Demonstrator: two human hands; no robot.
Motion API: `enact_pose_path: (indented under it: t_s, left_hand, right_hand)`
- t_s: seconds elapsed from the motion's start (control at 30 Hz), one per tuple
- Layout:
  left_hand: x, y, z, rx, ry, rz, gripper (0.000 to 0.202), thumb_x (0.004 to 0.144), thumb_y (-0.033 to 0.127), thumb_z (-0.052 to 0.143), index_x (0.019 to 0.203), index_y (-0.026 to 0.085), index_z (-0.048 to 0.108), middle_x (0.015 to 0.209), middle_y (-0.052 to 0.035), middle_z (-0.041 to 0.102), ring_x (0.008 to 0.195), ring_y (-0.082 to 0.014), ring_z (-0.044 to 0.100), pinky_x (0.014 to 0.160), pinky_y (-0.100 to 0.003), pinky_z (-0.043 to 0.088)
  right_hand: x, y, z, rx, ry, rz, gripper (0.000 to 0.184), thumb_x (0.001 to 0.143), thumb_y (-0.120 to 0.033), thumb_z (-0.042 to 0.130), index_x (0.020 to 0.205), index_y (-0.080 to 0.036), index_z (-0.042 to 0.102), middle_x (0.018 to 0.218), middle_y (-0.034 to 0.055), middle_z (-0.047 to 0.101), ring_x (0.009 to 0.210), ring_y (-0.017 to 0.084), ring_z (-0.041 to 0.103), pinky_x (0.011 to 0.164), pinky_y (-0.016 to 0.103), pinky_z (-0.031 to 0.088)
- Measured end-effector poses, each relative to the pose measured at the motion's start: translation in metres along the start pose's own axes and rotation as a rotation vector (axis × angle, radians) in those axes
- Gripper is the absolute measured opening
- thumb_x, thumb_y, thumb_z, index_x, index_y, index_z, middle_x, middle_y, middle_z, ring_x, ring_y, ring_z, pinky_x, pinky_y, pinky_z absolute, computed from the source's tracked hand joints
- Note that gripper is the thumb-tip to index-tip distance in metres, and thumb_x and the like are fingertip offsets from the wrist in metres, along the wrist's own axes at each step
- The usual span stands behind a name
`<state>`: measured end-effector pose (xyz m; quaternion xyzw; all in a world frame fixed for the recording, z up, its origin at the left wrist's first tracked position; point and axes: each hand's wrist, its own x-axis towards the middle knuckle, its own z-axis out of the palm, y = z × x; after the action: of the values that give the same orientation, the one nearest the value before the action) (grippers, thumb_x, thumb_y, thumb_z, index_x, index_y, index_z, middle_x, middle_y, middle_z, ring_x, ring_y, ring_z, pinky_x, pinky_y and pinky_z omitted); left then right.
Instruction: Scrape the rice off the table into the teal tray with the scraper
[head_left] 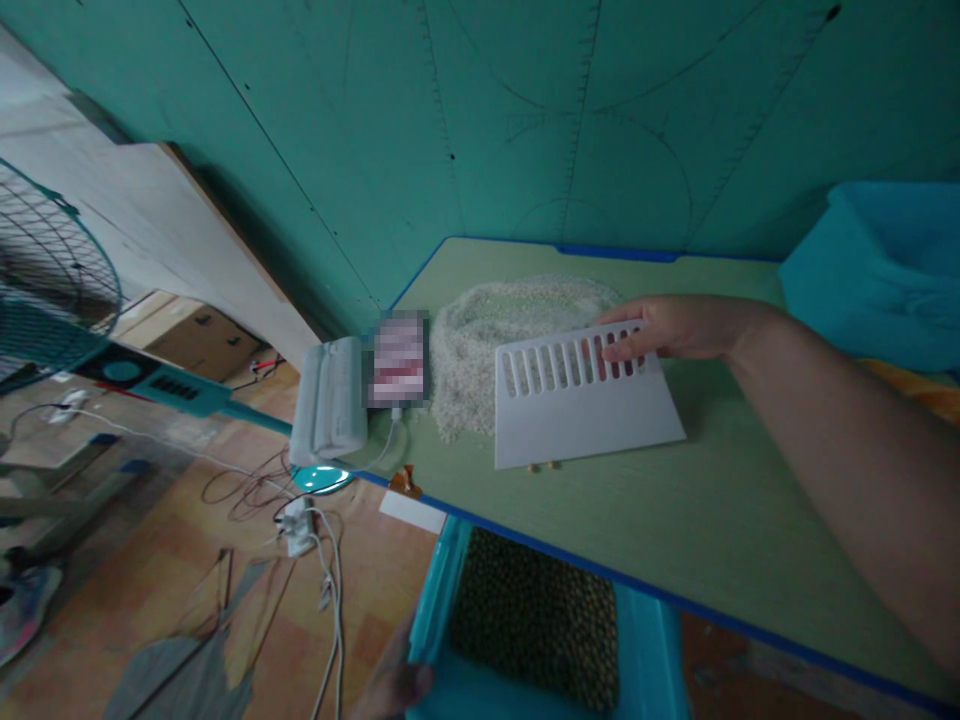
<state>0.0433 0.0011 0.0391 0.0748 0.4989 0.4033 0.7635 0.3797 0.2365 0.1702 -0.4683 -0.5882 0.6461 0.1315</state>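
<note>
My right hand (652, 325) grips the top right corner of a white slotted plastic board (577, 425), with fingers showing through its slots. Tilted over the table, the board covers part of a spread pile of pale grains (480, 330). Two small tan pieces (544, 467) lie by its lower edge. Below the table edge, my left hand (401, 675) is at the left rim of a blue bin (649, 650), its thumb bent over the rim. Dark greenish-brown beads or beans (532, 610) fill much of the bin.
A white box-like object (330, 400) and a blurred-out device with a cable stand at the table's left corner. A blue tub (870, 290) is at the right. Left of the table are a fan (52, 280), a power strip (298, 525) and loose cables on the floor.
</note>
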Motion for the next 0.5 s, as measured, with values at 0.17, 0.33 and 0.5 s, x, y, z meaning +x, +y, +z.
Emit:
enact_pose_path:
  t_s: [0.17, 0.33, 0.5]
  left_hand:
    - [-0.001, 0.001, 0.003, 0.010, 0.019, 0.037, 0.065, 0.049, 0.021, 0.077, 0.113, 0.021, 0.063, 0.100, -0.0082, 0.072, 0.110, -0.0384, 0.053, 0.087, -0.042, 0.048]
    - [0.004, -0.002, 0.007, 0.028, 0.016, 0.026, 0.058, 0.051, 0.022, 0.076, 0.108, 0.019, 0.065, 0.097, -0.0089, 0.073, 0.105, -0.0377, 0.057, 0.086, -0.042, 0.048]
    - [0.017, -0.006, 0.021, -0.003, -0.090, -0.023, 0.070, 0.042, 0.024, 0.079, 0.111, 0.018, 0.064, 0.099, -0.0124, 0.072, 0.101, -0.0413, 0.058, 0.082, -0.046, 0.048]
  right_hand:
    - [0.001, -0.003, 0.005, -0.219, -0.142, 0.012, 0.012, 0.073, -0.019, 0.058, 0.085, -0.014, 0.057, 0.070, -0.0042, 0.064, 0.061, 0.009, 0.059, 0.057, 0.018, 0.045]
    - [0.004, -0.007, 0.015, -0.364, -0.260, 0.121, 0.025, 0.068, -0.027, 0.065, 0.089, -0.017, 0.055, 0.074, -0.0019, 0.066, 0.064, 0.014, 0.064, 0.055, 0.022, 0.049]
    - [-0.006, -0.026, 0.048, -0.464, -0.388, 0.146, 0.021, 0.070, -0.023, 0.061, 0.090, -0.017, 0.056, 0.078, 0.0006, 0.068, 0.068, 0.016, 0.066, 0.054, 0.022, 0.051]
